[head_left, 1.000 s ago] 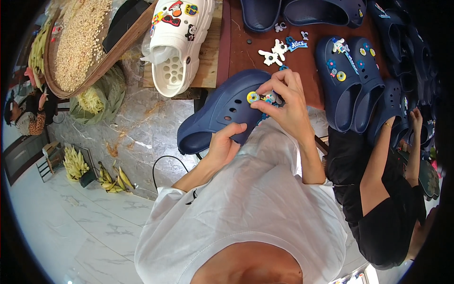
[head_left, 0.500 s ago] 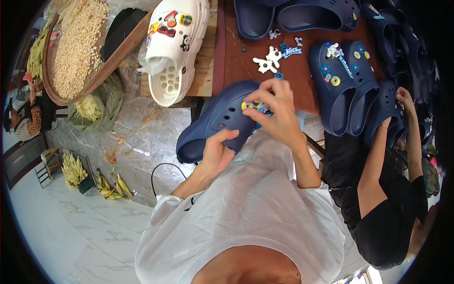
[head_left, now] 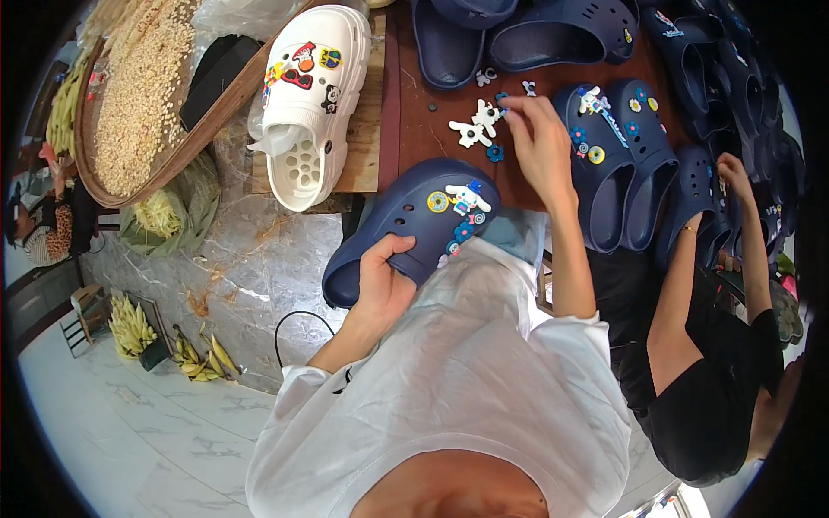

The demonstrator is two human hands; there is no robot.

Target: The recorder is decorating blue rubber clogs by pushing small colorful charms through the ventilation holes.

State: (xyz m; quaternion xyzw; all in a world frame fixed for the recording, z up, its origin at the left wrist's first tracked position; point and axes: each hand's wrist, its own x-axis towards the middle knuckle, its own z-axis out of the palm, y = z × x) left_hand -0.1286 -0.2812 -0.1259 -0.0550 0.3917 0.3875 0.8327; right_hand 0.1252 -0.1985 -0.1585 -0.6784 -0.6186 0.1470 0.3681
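Observation:
My left hand (head_left: 386, 281) grips the heel end of a navy blue clog (head_left: 367, 237), thumb over its edge. On the clog's top sit a yellow-and-blue ring charm (head_left: 438, 202), a white long-eared character charm (head_left: 467, 199) and several small blue and pink charms (head_left: 464, 231) along the side. My right hand (head_left: 546, 151) reaches over the brown table, fingertips brought together among loose charms; what they pinch, if anything, is hidden. Beside them lie white dog-shaped charms (head_left: 473, 131) and a blue flower charm (head_left: 495, 153).
A decorated navy clog pair (head_left: 604, 190) stands right of my hand, more navy clogs (head_left: 553, 43) behind. A white clog (head_left: 304, 112) with charms stands left, near a woven tray (head_left: 177, 142) of pale grains. On the right, a co-worker's hands (head_left: 734, 177) work at another clog.
My right hand has left the clog's charms and moved up and right to the loose charms on the table. The white character charm on the clog now shows. My left hand keeps its hold.

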